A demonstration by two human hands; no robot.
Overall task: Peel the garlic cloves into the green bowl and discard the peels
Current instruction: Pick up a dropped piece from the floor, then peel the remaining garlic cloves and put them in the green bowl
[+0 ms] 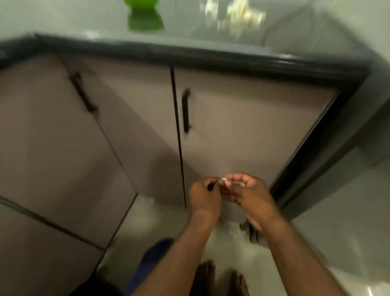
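Two grips meet low in the middle of the frame: the right grip (247,190) pinches a small pale garlic clove (224,179) at its fingertips. The left grip (203,196) curls close beside it, on what I cannot tell. Peeling seems in hand. Next, the bared clove must rise to the green bowl (140,2) at the top edge of the counter (63,21); its contents are hidden.

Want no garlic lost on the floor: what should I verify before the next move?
1. Clove pinched by left hand and right hand: ok.
2. Hands above green bowl: not ok, they are low before the cabinet doors; the bowl is up on the counter.
3. Clove fully peeled: cannot tell, blurred.
4. Bowl fully in view: not ok, cut off at the top.
5. Pale heap on counter, peels or cloves: cannot tell.
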